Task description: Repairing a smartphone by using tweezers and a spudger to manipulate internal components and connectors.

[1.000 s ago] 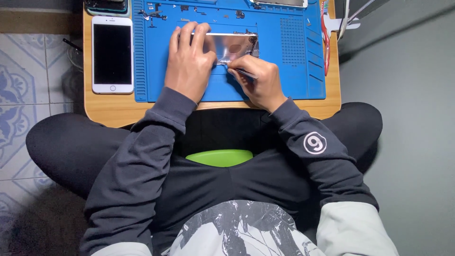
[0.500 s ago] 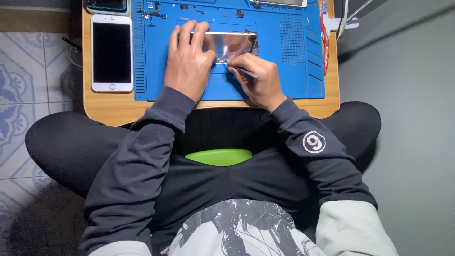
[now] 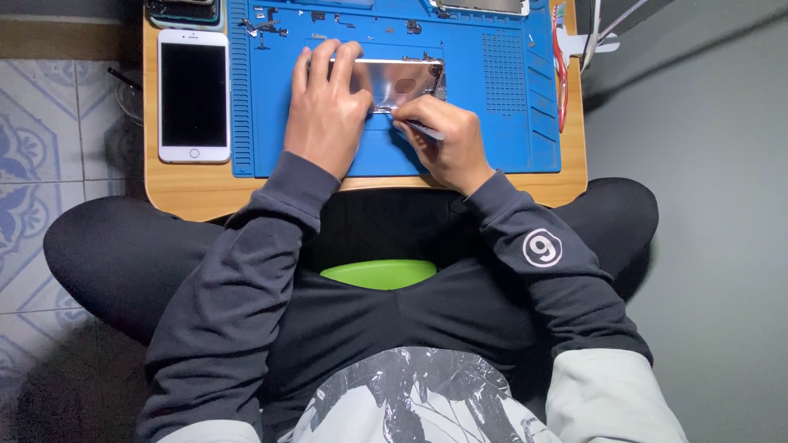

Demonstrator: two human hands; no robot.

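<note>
Here, only the head view is available, looking straight down over a small wooden table (image 3: 189, 193) set across the crossed legs of a seated person

Head view — a blue work mat (image 3: 509, 107) covers most of the tabletop. On the mat, near its middle, a silver phone housing (image 3: 406, 80) is laid flat, long side across the frame, its shiny inner face turned up. The left hand (image 3: 328, 111) is pressed palm-down on the left part of the housing, fingers spread and extended over its far edge; the housing is pinned under it rather than gripped. The right hand (image 3: 447, 139) is curled into a loose fist just beside the near right edge of the housing, closed on a thin pale tool (image 3: 425, 130). The tool tip is directed left, toward the lower edge of the housing; whether it touches the metal cannot be told. The two hands are close together, nearly touching at the thumbs.

Left of the mat, on bare wood, a white phone (image 3: 194, 94) is placed face up, screen dark, well apart from both hands. Small loose parts (image 3: 263, 25) are scattered along the far edge of the mat. A red tool (image 3: 561, 74) is seen along the right border of the mat. Dark sleeves (image 3: 271, 238) cover both forearms — a green object (image 3: 382, 272) shows in the lap below the table
</note>
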